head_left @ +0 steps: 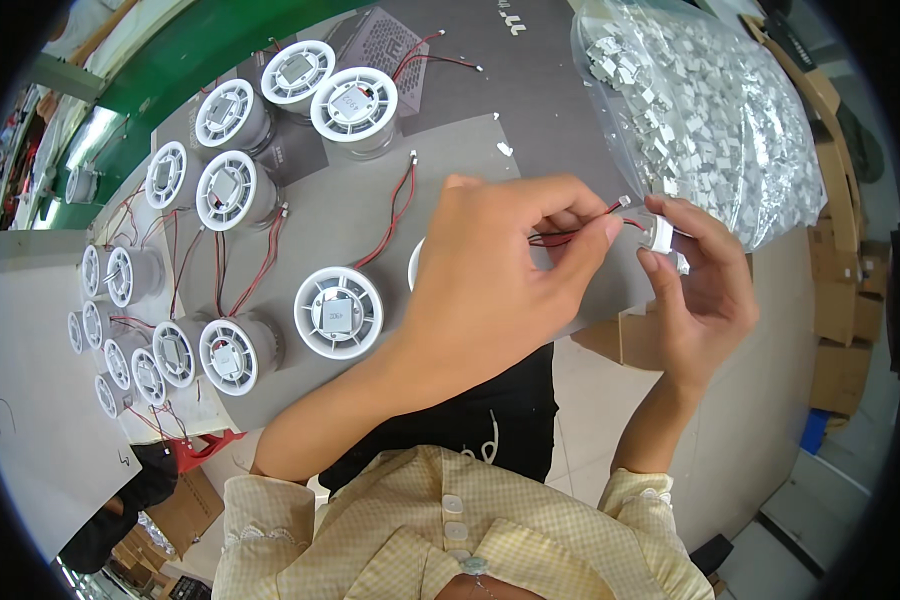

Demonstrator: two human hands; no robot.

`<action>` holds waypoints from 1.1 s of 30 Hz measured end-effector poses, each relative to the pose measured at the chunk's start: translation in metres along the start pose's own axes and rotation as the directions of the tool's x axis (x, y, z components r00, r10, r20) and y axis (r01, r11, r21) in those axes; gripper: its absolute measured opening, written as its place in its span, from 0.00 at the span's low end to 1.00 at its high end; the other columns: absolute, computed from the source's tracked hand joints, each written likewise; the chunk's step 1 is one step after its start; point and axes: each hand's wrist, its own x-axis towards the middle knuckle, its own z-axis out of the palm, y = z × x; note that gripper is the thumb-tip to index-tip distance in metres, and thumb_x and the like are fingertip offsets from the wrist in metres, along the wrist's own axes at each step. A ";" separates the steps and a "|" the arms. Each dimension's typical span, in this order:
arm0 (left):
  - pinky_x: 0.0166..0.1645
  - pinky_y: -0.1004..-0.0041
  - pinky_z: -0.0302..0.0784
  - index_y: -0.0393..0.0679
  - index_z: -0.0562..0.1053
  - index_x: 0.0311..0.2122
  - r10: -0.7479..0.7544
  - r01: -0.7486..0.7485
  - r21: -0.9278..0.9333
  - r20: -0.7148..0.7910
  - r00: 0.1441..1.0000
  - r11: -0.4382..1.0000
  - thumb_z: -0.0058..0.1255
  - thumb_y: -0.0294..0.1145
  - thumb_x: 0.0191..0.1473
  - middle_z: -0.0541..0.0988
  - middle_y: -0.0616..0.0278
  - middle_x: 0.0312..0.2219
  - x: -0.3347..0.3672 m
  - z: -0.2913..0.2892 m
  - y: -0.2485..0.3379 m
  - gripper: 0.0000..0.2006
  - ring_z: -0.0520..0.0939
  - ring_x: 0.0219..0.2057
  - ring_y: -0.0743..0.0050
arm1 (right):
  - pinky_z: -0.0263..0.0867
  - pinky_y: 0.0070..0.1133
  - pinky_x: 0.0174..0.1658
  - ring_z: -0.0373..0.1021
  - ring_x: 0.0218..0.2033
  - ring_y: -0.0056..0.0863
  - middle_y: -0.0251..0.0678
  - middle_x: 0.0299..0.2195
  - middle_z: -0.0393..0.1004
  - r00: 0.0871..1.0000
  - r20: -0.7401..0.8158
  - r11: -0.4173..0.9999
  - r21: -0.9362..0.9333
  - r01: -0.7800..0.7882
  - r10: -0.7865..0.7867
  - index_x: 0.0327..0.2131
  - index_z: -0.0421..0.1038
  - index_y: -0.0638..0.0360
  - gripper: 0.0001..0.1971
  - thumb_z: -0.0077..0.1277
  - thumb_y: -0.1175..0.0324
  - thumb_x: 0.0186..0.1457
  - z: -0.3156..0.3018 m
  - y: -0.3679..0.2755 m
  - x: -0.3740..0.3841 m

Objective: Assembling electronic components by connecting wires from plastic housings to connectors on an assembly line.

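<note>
My left hand [500,275] pinches a bundle of thin red and black wires [555,239], and a small white plug [622,202] tips one wire end beyond the fingers. Close to it, my right hand [708,280] grips a white plastic connector [659,234] between thumb and fingers; a red wire runs from it toward my left hand. Just left of my left forearm stands a round white ribbed lamp housing [338,313] with a square silver part in its middle and a red-black lead [390,222] trailing away. Another white rim is mostly hidden behind my left hand.
Many similar white housings [237,190] with wire leads crowd the left of the grey table [450,150]. A clear bag [700,110] full of small white connectors lies at the far right. A grey perforated box [395,55] stands at the back. Cardboard boxes [840,340] line the right.
</note>
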 end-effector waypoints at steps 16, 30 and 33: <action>0.38 0.78 0.70 0.39 0.80 0.32 0.119 -0.117 0.081 -0.018 0.993 0.990 0.61 0.28 0.52 0.83 0.64 0.24 0.000 -0.001 -0.004 0.05 0.81 0.26 0.80 | 0.73 0.23 0.46 0.77 0.39 0.30 0.49 0.40 0.78 0.867 0.108 0.777 0.399 -0.486 0.487 0.49 0.69 0.74 0.18 0.56 0.76 0.55 0.001 -0.017 0.003; 0.38 0.75 0.54 0.46 0.81 0.32 0.350 -0.296 0.418 -0.056 0.935 0.859 0.64 0.30 0.49 0.84 0.71 0.26 -0.004 0.002 -0.001 0.04 0.77 0.23 0.86 | 0.73 0.23 0.46 0.76 0.42 0.27 0.46 0.40 0.78 0.874 0.115 0.782 0.403 -0.476 0.473 0.48 0.70 0.73 0.17 0.57 0.77 0.54 0.000 -0.016 0.004; 0.38 0.74 0.54 0.47 0.81 0.34 0.357 -0.309 0.485 -0.008 0.934 0.818 0.62 0.31 0.51 0.84 0.71 0.27 -0.003 -0.002 -0.003 0.04 0.78 0.24 0.85 | 0.72 0.22 0.46 0.74 0.43 0.25 0.46 0.42 0.77 0.916 0.087 0.870 0.290 -0.400 0.392 0.46 0.72 0.72 0.17 0.58 0.81 0.52 0.004 -0.014 0.005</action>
